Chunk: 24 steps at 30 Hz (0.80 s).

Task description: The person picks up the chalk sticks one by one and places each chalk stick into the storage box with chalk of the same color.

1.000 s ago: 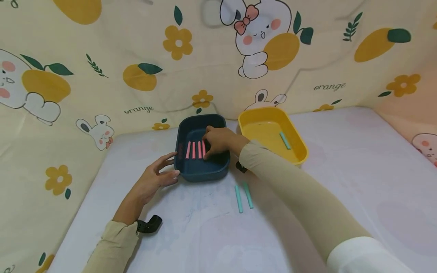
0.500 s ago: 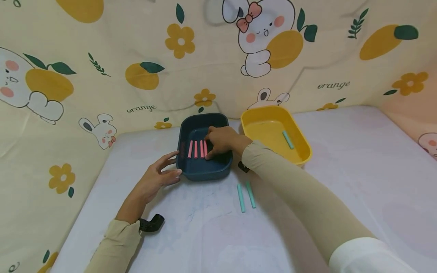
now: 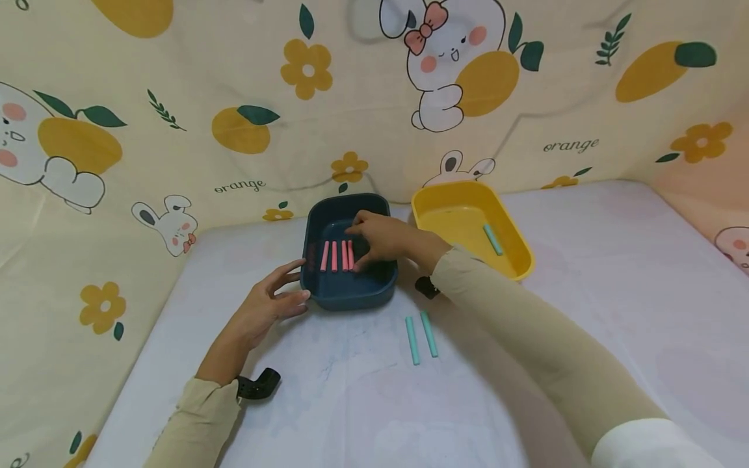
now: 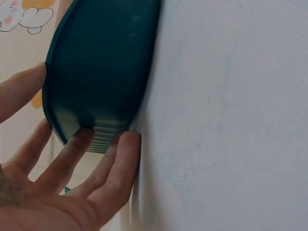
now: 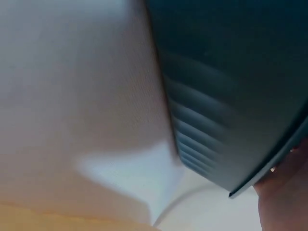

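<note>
Fabric-lined booth or corner; whether in home, studio or elsewhere cannot be told. Back and left side closed off by cream hanging (image 3: 263,78), wrinkled, printed with rabbits (image 3: 439,107), mustard flowers (image 3: 307,69), oranges (image 3: 241,130), leaf sprigs (image 3: 165,112) and lettering (image 3: 571,146) reading "orange". Right side bounded by peach-tinted fabric (image 3: 696,195), also rabbit-printed. Pale tabletop (image 3: 363,416) enclosed on three sides; room beyond hidden.
</note>
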Motion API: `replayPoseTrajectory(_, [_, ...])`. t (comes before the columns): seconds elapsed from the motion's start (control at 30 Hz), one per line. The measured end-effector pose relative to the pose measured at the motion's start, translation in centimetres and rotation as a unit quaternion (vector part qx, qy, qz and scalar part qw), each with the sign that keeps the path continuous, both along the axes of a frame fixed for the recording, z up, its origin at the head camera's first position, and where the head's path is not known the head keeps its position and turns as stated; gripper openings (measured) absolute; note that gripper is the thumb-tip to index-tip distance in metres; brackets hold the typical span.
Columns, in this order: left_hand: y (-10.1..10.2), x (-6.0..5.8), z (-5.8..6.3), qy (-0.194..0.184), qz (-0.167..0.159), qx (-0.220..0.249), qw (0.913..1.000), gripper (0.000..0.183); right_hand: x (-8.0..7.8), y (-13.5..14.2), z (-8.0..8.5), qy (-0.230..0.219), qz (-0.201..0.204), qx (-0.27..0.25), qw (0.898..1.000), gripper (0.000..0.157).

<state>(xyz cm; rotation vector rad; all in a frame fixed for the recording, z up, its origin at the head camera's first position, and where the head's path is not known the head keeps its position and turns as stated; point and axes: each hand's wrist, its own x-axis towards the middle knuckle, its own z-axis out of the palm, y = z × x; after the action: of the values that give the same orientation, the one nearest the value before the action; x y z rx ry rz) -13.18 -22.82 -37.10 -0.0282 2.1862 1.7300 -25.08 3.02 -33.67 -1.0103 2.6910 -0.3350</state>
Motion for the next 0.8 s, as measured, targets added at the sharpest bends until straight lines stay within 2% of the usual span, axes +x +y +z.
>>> replayPoseTrajectory(0.17, [0.2,0.1,-0.1,-0.001,-0.002,0.000,1.0000,0.073,1.2,1.1,0.3,0.003,0.001,-0.027,1.000,0.084])
replayPoseTrajectory(0.3, [0.4,0.2,-0.2,-0.002,-0.004,0.003,1.0000,0.072,2.7,2.5,1.2,-0.003,-0.012,-0.065,0.998,0.084])
replayPoseTrajectory(0.47, [0.4,0.2,-0.4,0.004,0.001,0.004,1.0000,0.073,4.7,4.6,2.5,0.013,-0.017,-0.105,0.994,0.083])
replayPoseTrajectory(0.8, [0.0,0.1,-0.2,0.007,-0.003,0.005,1.0000,0.074,8.5,9.0,3.0,0.047,-0.024,-0.121,0.991,0.082])
